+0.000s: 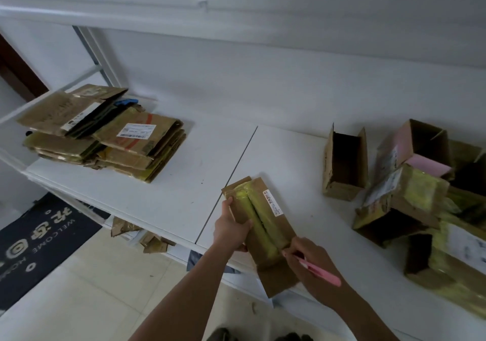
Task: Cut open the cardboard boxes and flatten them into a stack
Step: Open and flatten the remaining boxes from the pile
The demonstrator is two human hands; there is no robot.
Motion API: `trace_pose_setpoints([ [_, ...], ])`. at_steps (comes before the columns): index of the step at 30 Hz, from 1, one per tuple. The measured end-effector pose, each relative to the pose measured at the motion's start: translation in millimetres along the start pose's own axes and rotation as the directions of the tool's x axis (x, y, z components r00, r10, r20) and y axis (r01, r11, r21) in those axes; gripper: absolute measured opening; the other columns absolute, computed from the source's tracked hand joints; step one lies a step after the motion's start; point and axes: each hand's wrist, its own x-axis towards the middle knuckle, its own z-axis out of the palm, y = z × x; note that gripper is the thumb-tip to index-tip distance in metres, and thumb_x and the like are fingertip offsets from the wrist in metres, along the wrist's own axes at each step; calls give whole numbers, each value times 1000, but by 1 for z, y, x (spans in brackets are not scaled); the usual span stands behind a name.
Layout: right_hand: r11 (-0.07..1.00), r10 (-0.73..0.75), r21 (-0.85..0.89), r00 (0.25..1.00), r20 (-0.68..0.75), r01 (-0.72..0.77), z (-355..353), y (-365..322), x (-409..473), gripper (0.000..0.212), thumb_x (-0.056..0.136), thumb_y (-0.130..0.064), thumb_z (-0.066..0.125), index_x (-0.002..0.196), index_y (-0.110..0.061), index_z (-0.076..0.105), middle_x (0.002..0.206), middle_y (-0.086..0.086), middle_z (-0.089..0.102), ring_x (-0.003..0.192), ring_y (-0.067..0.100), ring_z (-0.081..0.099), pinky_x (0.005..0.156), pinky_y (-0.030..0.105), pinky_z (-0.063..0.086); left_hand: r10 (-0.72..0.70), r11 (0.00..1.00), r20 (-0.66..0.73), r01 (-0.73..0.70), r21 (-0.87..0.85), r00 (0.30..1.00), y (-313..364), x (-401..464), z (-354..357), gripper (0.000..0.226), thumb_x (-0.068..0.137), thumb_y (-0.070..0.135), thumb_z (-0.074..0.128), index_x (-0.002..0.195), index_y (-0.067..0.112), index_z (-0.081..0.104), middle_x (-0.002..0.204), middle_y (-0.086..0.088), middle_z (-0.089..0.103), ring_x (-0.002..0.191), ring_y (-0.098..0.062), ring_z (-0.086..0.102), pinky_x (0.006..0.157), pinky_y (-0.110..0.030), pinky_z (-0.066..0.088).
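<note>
At table's near edge: our left hand [231, 231] grips the box [263, 225], right hand [306, 258] pinching pink cutter [319, 271] at its tape. Flattened stack [105, 133] far left; uncut boxes [405, 196] remain right.

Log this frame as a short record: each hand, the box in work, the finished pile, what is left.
left hand: grips the taped box's left edge
right hand: holds a pink cutter, tip at the near end of the tape seam
taped box: on the white table, yellow tape split along the middle
flattened stack: far left
uncut boxes: heaped at right, some open
</note>
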Motion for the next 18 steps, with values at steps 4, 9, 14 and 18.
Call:
trace_pose_setpoints([
  [4, 936, 65, 351, 976, -206, 12, 10, -11, -25, 12, 91, -8, 58, 81, -16, 58, 70, -2, 57, 57, 5, 50, 54, 18, 42, 148, 892, 1, -134, 431, 989, 10, 13, -5, 103, 77, 31, 77, 152, 35, 6, 160, -7, 5, 142, -38, 26, 113, -59, 31],
  [9, 692, 461, 718, 814, -354, -79, 22, -15, -32, 24, 91, 14, 53, 74, -3, 52, 64, 0, 66, 61, 14, 63, 59, 23, 54, 206, 739, 169, -267, 618, 964, 15, 28, -13, 105, 76, 47, 76, 154, 35, 6, 161, 0, 2, 150, -29, 3, 116, -61, -2],
  [14, 491, 618, 857, 756, -217, -156, 7, -19, -27, 9, 89, -33, 57, 84, -25, 55, 98, -2, 70, 98, 14, 70, 74, 36, 59, 211, 764, 79, -215, 609, 974, 18, 17, -18, 105, 69, 53, 79, 149, 21, 19, 136, -10, 33, 130, -34, 34, 110, -45, 30],
  [18, 369, 615, 928, 760, -210, -42, 0, -13, 9, 5, 96, -18, 55, 93, -14, 55, 106, 15, 66, 104, 25, 69, 80, 39, 59, 171, 741, -132, -39, 670, 976, 8, -7, -15, 100, 69, 68, 70, 142, 19, 20, 133, -14, 38, 126, -35, 39, 100, -45, 38],
])
